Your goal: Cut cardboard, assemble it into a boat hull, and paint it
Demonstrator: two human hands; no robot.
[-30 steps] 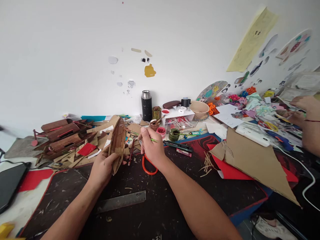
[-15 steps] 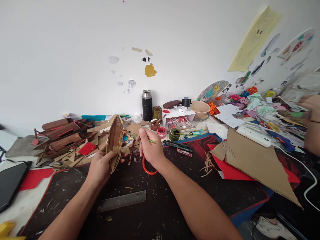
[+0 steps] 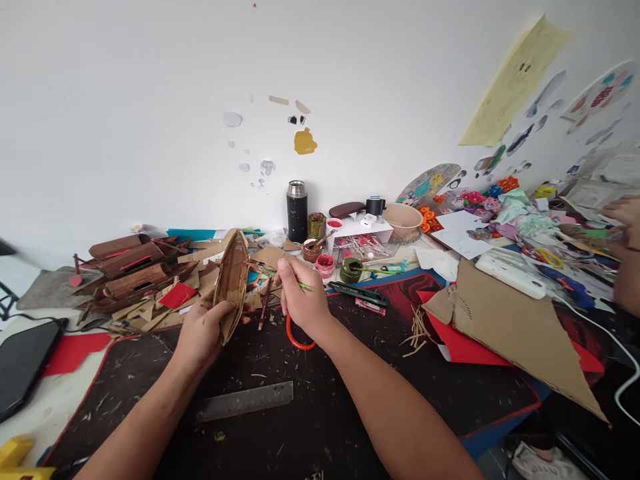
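Observation:
My left hand (image 3: 204,333) is closed around the lower part of a cardboard model boat (image 3: 233,270), held upright with its hollow inside, partly brown, facing right. In my right hand (image 3: 303,293) is a thin paintbrush (image 3: 305,287) with a green handle, pinched between thumb and fingers. Its tip points left at the boat's right edge; whether it touches cannot be made out. Just behind my right hand stand an open brown paint jar (image 3: 313,251), a pink paint jar (image 3: 325,267) and a green paint jar (image 3: 351,271) with a brush across it.
Brown model boats (image 3: 135,277) and cardboard scraps (image 3: 150,312) lie at the left. A clear ruler (image 3: 245,401) rests on the dark mat (image 3: 280,440) in front. A black flask (image 3: 297,213) stands by the wall. Large cardboard (image 3: 510,333) lies right; another person's arm (image 3: 627,267) shows beyond.
The view has shifted slightly. Both hands keep nearly the same pose, the left on the boat and the right with the paintbrush beside its edge.

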